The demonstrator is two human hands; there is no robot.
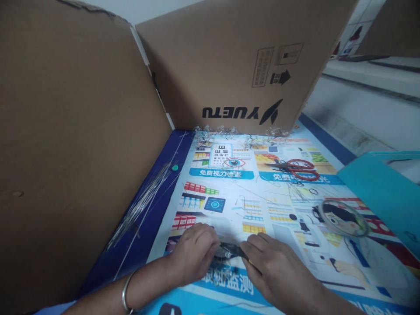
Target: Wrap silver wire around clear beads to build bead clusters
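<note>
My left hand (pixel 194 251) is curled into a loose fist on the printed poster (pixel 249 205), fingers pinched on a small dark object I cannot make out. My right hand (pixel 278 269) grips a dark pliers-like tool (pixel 233 250) whose tip points left and meets my left fingers. Both hands rest near the table's front edge. A silver bangle (pixel 125 294) circles my left wrist.
Cardboard walls stand at left (pixel 72 144) and behind (pixel 236 65). A bundle of thin metal wires (pixel 141 203) lies on the blue border. Red-handled scissors (pixel 300 169), a clear round dish (pixel 344 217) and a teal box (pixel 383 188) sit to the right. Clear scraps (pixel 229 131) line the back.
</note>
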